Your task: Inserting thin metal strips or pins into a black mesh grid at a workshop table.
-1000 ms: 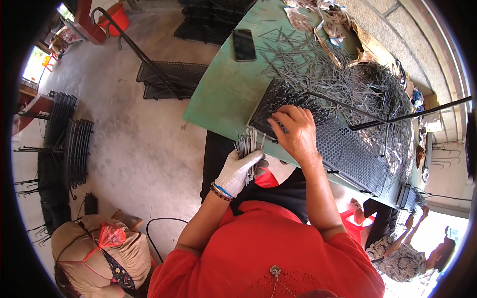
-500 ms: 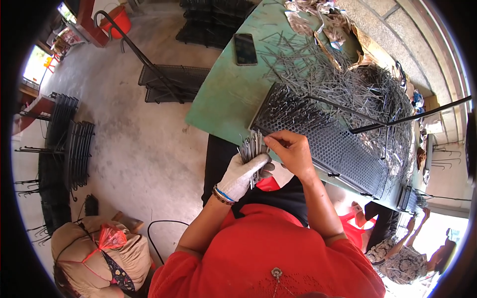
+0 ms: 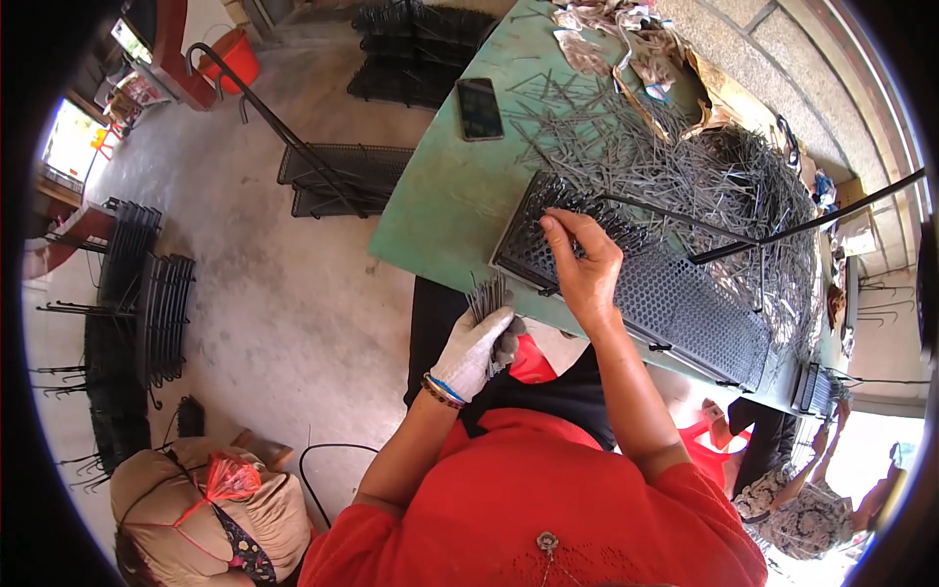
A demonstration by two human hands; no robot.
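My left hand, in a white glove with dark fingertips, grips a bundle of thin grey metal rods beside the table's near edge. The rods stick up out of the fist. My bare right hand is over the left part of a black perforated metal rack, thumb and forefinger pinched together. Whatever they pinch is too small to make out against the dark metal. Many thin rods stand in the holes on that left part, while the rack's right part shows bare holes. A long black bar runs above the rack.
The green table bears a large heap of loose rods, a phone and crumpled wrapping. Black racks stand on the floor, and others are at the left wall. Another person is at the lower right.
My right hand has moved away from the bundle, forward over the rack's left part. The left hand, still holding the rods, has dropped slightly toward me.
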